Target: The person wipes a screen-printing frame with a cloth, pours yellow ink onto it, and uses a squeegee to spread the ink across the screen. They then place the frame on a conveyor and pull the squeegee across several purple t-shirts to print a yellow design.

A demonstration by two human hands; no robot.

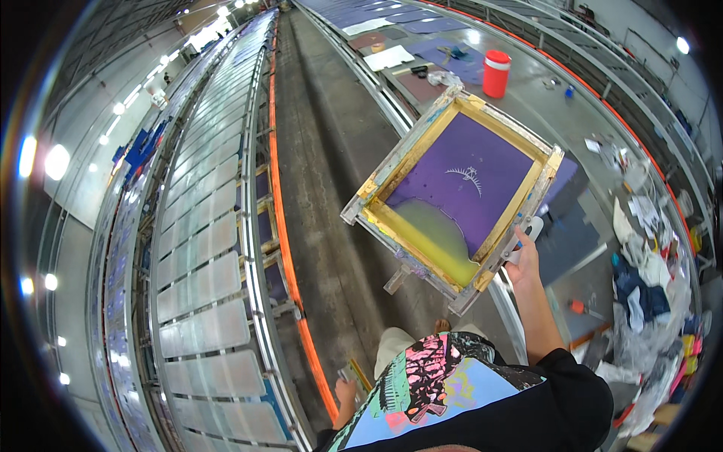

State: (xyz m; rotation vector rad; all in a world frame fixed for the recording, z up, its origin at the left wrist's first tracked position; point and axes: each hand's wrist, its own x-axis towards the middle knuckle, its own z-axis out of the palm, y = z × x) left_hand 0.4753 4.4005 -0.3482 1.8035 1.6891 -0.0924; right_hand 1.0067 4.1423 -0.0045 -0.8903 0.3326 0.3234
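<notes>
My right hand (521,258) grips the right side of a screen printing frame (437,181) by a metal fitting, holding it tilted at the centre of the view. Its purple mesh carries a small pale feathery design, and a yellow-green translucent patch lies in the lower-left part. Low at the bottom, my left hand (346,392) is closed on a squeegee (361,374) with a yellowish blade, held down beside my leg, away from the frame.
A long row of pale platens (199,290) with an orange rail (303,331) runs along my left. On my right, a table holds a red drink cooler (496,74), sheets and small items, with a pile of cloth and plastic (640,294) nearer. An aisle (324,248) runs ahead.
</notes>
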